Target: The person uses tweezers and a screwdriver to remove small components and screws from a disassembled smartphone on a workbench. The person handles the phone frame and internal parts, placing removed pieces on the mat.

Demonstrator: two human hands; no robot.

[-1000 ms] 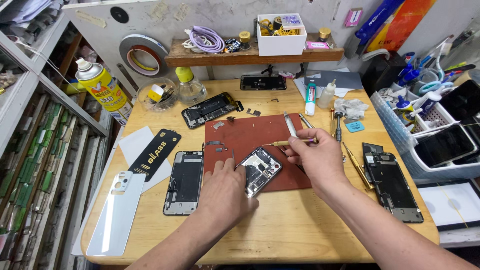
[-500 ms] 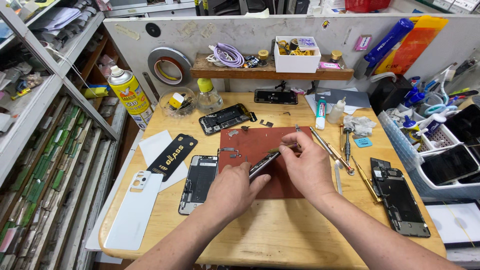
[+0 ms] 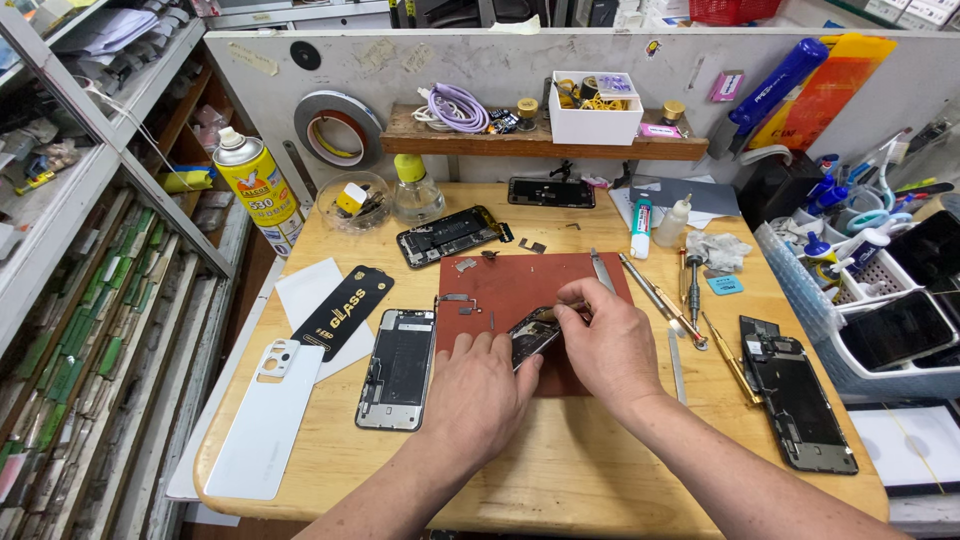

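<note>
Red mat (image 3: 520,290), opened phone (image 3: 530,335) between hands

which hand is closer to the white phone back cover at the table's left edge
Left. The left hand sits on the red mat by the opened phone, on the white back cover's side; the right hand lies beyond it, farther right.

Both hands hold an opened phone (image 3: 530,335) on the mat (image 3: 520,290), screwdrivers (image 3: 660,295) lying right.
</note>
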